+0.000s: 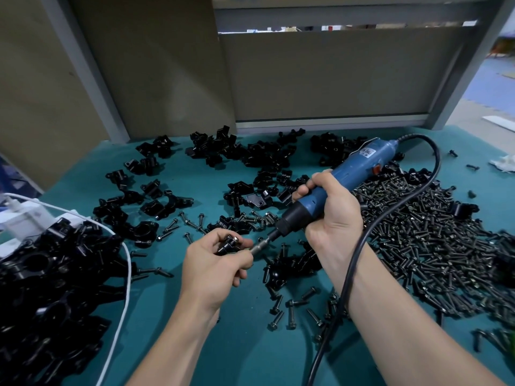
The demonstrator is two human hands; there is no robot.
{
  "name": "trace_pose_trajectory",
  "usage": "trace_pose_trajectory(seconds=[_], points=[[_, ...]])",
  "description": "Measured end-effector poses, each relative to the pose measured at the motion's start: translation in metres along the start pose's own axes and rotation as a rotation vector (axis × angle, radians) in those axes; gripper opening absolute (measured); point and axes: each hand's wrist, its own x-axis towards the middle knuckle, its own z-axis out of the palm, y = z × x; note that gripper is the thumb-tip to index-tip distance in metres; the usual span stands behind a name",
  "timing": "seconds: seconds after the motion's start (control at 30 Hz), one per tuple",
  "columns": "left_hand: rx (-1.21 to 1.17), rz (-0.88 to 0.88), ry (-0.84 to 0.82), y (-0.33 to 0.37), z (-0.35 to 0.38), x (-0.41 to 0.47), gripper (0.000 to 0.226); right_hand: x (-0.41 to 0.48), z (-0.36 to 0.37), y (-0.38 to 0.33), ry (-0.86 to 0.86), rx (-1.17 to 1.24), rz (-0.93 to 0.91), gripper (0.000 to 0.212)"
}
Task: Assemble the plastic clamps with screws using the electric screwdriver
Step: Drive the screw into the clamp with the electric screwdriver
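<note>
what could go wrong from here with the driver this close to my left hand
The bit sits right by the left hand, whose fingers pinch the clamp; a slip could nick them. The electric screwdriver's cord crosses the right wrist and may tug the tool off line.

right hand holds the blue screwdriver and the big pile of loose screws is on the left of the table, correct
Not quite. The right hand does grip the blue screwdriver, but the head view shows the big pile of loose screws on the right of the table.
</note>
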Motion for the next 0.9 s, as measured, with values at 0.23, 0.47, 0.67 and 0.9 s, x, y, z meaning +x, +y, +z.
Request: trace_pose_trajectory(seconds=[0.23,0.47,0.67,0.9], points=[[0.114,0.179,0.070,-0.003,0.006,-0.009,0.031,-0.001,0.005,-0.002,-0.004,0.004,-0.039,0.025],[0.201,0.272,0.084,-0.001,0.006,-0.016,0.038,-0.003,0.008,-0.006,-0.019,0.034,-0.049,0.026],[0.175,0.258,0.060,-0.001,0.004,-0.014,0.033,-0.004,0.008,-0.007,-0.021,0.041,-0.032,0.026],[-0.123,0.083,0.018,0.006,0.000,-0.007,0.019,-0.008,0.013,-0.011,-0.048,0.013,-0.021,0.028]])
